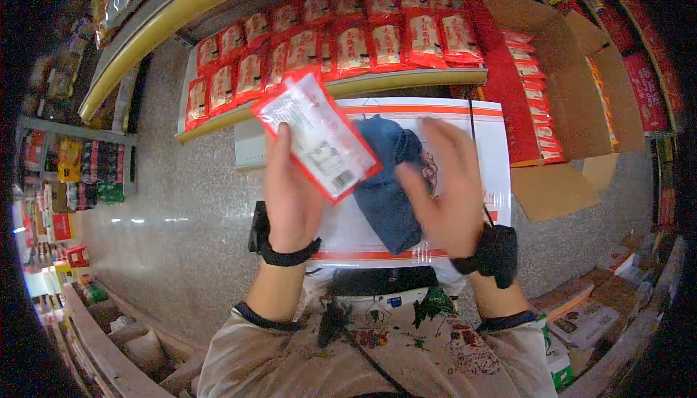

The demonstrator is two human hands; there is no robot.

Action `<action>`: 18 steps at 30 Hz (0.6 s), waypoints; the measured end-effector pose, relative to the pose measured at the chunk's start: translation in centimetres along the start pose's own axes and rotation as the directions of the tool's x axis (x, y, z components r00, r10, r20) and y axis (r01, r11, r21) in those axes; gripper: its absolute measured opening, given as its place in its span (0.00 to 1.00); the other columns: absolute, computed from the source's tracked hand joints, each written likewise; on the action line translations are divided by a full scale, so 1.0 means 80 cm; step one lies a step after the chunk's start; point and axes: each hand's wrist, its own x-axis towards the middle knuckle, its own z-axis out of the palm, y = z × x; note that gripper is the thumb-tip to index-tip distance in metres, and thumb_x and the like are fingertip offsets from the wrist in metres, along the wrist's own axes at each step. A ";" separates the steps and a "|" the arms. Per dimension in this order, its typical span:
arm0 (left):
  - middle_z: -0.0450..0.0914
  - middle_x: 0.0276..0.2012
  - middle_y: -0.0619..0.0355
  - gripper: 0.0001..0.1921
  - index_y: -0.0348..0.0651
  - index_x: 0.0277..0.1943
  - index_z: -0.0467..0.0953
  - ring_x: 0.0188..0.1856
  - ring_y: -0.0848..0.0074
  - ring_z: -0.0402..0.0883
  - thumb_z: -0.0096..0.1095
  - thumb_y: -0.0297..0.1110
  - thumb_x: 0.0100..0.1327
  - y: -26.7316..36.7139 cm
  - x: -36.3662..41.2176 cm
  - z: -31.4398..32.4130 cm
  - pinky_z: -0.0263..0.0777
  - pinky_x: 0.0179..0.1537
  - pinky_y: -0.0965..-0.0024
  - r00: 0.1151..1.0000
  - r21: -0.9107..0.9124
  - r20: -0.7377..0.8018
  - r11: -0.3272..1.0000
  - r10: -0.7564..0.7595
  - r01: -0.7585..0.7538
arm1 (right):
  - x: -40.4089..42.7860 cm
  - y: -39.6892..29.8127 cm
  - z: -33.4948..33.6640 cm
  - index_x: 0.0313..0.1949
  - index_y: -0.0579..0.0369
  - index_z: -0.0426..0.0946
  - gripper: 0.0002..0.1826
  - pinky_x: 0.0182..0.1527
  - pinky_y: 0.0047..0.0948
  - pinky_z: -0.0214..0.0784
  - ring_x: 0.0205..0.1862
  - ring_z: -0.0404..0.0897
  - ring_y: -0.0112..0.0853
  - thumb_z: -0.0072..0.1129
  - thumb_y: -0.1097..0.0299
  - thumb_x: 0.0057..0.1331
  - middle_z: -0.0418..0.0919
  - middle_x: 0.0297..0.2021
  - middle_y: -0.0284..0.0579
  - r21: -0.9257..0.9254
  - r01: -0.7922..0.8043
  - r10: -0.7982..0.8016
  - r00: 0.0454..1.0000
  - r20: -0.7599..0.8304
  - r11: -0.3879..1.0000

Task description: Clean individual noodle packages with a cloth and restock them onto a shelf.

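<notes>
My left hand [294,196] holds a red-edged plastic food packet [321,137], its thumb on top and its back side with print and a barcode facing up. To the right my right hand [449,191], a little blurred, has its fingers spread and nothing between them. Beneath and between the hands a dark blue cloth [389,196] lies on a white box with red bands [348,245]. Dark straps with black devices sit on both wrists.
Rows of red packets [354,49] stand on a shelf just ahead, behind its yellow edge [414,78]. An open cardboard box [577,88] with more packets is at the right. Another rack [81,164] stands at the far left. Cartons [585,322] lie at the lower right.
</notes>
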 end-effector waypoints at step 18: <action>0.79 0.42 0.56 0.19 0.33 0.55 0.68 0.39 0.73 0.80 0.57 0.26 0.61 -0.025 0.162 0.047 0.77 0.36 0.71 0.942 0.685 0.287 0.725 -0.173 -0.076 | 0.179 0.124 0.046 0.40 0.66 0.77 0.24 0.37 0.26 0.71 0.31 0.79 0.26 0.61 0.53 0.60 0.82 0.32 0.42 0.561 -0.399 0.325 0.917 0.232 0.725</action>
